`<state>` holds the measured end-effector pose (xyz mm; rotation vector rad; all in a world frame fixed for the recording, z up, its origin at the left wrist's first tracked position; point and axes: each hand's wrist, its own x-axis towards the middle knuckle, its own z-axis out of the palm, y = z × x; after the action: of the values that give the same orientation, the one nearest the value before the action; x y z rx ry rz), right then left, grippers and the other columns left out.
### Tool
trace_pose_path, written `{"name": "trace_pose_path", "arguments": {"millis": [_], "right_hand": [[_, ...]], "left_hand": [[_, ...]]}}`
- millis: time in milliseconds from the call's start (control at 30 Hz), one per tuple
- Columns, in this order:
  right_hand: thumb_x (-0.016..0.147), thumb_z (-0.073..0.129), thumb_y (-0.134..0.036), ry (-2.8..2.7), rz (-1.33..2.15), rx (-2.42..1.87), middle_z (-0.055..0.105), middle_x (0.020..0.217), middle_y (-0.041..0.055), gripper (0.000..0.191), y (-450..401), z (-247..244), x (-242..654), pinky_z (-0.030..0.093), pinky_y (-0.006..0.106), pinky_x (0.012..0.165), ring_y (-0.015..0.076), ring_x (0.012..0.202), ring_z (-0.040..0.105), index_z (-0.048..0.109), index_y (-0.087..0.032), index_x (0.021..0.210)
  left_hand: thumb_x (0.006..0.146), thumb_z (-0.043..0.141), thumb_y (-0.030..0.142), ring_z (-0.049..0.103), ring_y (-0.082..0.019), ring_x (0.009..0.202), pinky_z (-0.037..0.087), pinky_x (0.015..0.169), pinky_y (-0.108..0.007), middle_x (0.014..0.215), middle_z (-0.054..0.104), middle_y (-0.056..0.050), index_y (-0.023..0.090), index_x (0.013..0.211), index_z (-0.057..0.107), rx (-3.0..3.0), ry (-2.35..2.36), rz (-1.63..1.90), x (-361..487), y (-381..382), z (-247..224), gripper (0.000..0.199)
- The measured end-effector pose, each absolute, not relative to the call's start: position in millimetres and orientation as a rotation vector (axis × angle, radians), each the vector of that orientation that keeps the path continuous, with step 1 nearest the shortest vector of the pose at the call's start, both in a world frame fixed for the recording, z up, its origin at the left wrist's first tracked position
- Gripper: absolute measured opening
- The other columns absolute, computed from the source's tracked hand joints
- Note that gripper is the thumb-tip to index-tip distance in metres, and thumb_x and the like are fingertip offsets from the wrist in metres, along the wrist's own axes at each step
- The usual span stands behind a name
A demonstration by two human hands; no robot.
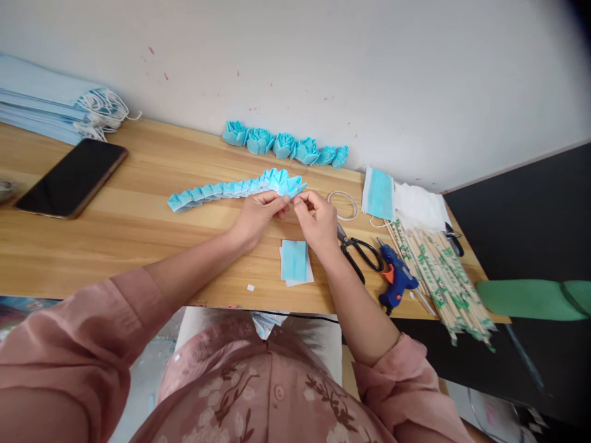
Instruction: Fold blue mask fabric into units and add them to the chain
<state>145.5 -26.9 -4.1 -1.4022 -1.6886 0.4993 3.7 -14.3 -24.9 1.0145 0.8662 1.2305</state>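
- Folded blue strip [221, 189]: located at the middle of the wooden tabletop [184, 246], extending leftward from the fingertips. It consists of a row of pointed, overlapping folds; the folds at its right end stand taller and curve.
- Left hand [256, 218]: thumb and fingers pinch the lower edge of the strip near its right end.
- Right hand [318, 218]: thumb and index finger are closed on the strip's right tip, with the fingertips just beside those of the left hand. The exact contact point is partly hidden by the fingers.
- Blue and white squares [294, 261]: stacked slightly askew on the tabletop, near the right wrist on the body side.
- White scrap [250, 287]: lies near the front edge.
- Blue rosettes [284, 146]: six units, set in a row along the wall, behind the strip.
- Tape ring [355, 210]: lies flat, just beyond the right hand.
- Scissors [364, 249]: black handles, positioned to the right of the right wrist.
- Glue gun [397, 283]: blue body, orange trigger, located between the scissors and the wrapped chopsticks [447, 277].
- Face mask [379, 194]: lies near the wall, right of the tape ring.
- Phone [74, 178]: rests screen up at far left.
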Motion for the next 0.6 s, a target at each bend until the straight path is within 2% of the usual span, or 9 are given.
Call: {"name": "trace_pose_path", "arguments": {"millis": [267,600], "right_hand": [[0.091,0.054,-0.040,-1.685,0.527,-1.392,0.065,0.069,-0.0012,0.025,-27.4,-3.8,146.6,0.042,0.029,0.067,0.0148,0.067,0.056,0.058,-0.023,0.072],[0.088,0.054,-0.035,-1.679,0.511,-1.402,0.062,0.066,-0.0021,0.021,-26.8,-3.9,145.8,0.039,0.029,0.065,0.0143,0.063,0.053,0.056,-0.023,0.071]], "left_hand": [[0.079,0.072,0.028,0.053,-0.011,0.066,0.043,0.070,-0.027,0.066,0.062,0.000,0.017,0.063,0.066,1.028,0.895,1.218,3.8,-14.3,-22.5,0.021],[0.078,0.072,0.025,0.053,-0.011,0.065,0.042,0.070,-0.026,0.066,0.062,0.000,0.016,0.062,0.066,1.000,0.881,1.224,4.4,-14.6,-22.3,0.019]]}}
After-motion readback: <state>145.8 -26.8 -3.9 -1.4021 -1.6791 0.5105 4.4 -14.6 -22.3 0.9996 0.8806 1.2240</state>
